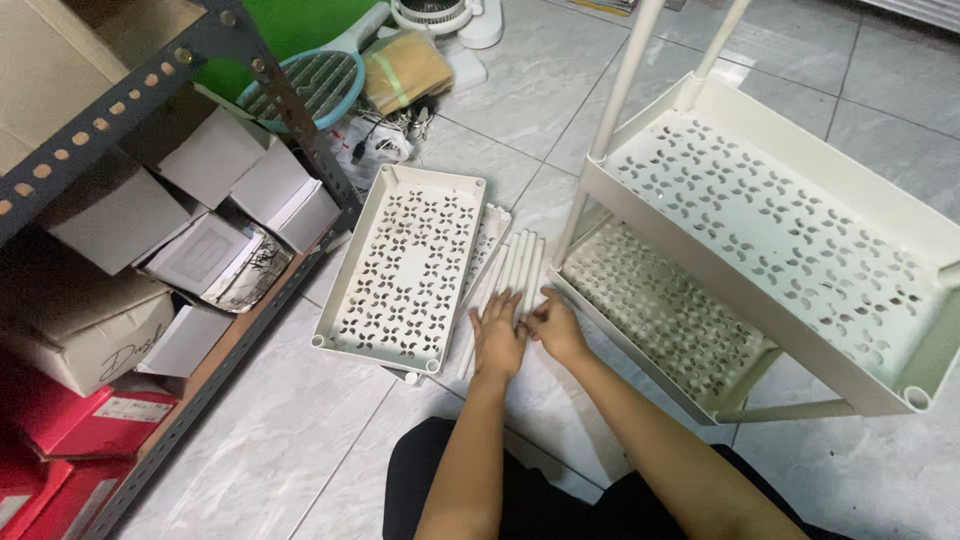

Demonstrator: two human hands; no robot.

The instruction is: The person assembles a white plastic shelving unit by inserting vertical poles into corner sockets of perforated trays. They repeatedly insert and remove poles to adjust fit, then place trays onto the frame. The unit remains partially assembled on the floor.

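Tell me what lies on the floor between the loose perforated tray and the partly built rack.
In the head view, a row of white tubes lies between the loose tray and the rack. Both the left hand and right hand rest on the tubes' near ends.

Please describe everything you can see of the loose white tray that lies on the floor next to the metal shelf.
The loose tray is a cream-white rectangle, plastic by its look, with a raised rim and a floor pierced by a repeating petal-shaped pattern around a plain centre patch. Round sockets sit at its corners. It lies flat on the tiled floor, slightly angled, stacked on a second similar tray that shows along its right edge. White tubes lie just to its right, where the left hand and right hand rest. Neither hand touches it.
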